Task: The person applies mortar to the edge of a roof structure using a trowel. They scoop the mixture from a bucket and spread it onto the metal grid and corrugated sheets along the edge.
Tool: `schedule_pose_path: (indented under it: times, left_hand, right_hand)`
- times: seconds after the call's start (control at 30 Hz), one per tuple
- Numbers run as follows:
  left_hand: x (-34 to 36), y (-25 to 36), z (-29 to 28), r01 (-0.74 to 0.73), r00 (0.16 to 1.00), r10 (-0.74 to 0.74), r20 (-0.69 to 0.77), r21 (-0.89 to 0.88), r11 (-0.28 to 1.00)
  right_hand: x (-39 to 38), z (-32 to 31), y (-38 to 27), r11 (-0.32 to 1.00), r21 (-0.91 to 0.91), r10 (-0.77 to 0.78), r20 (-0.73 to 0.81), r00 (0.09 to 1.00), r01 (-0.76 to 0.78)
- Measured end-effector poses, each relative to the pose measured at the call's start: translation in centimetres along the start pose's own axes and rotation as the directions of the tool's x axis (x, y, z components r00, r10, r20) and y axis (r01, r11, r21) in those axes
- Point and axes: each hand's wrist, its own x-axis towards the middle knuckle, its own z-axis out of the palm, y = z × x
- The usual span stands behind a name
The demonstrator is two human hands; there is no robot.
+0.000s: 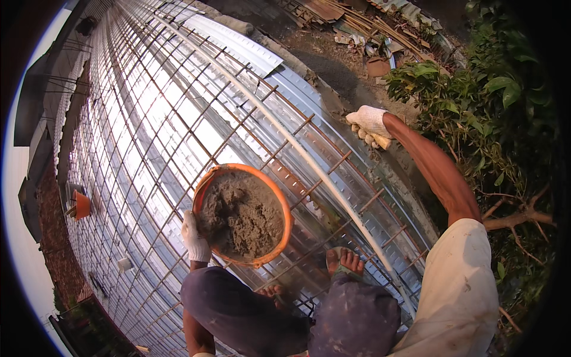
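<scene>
An orange bucket (288, 221) full of wet grey mortar (244, 214) sits tilted toward me on the rebar grid, in front of my knees. My left hand (194, 239), in a white knit glove, grips the bucket's left side near the rim. Out to the right, my right hand (370, 122), also gloved, is closed round a tool's pale wooden handle (381, 141) beside the roof deck's edge. The working end of that tool cannot be made out. My bare feet (345, 262) are on the grid close to the bucket.
Tied rebar (178, 113) covers the shiny corrugated metal decking (137, 137). A pale pipe (309, 160) runs lengthwise along the right. Another orange bucket (81, 205) stands far left. Leafy branches (470, 113) crowd the right side; planks (380, 33) and debris lie below the edge.
</scene>
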Motion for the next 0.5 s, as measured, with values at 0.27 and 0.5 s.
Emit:
schedule_pose_path:
  times: [0.27, 0.5]
  left_hand:
    - [0.2, -0.1, -0.4, 0.0, 0.999, 0.0, 0.033, -0.007, 1.0]
    - [-0.2, 0.3, 0.4, -0.033, 0.999, 0.033, 0.039, 0.02, 0.999]
  right_hand:
    - [-2.9, -2.5, 3.6, 0.995, -0.032, -0.094, -0.221, 0.971, 0.09]
    - [0.5, -2.1, 5.1, 0.977, -0.124, 0.149, -0.168, 0.974, -0.171]
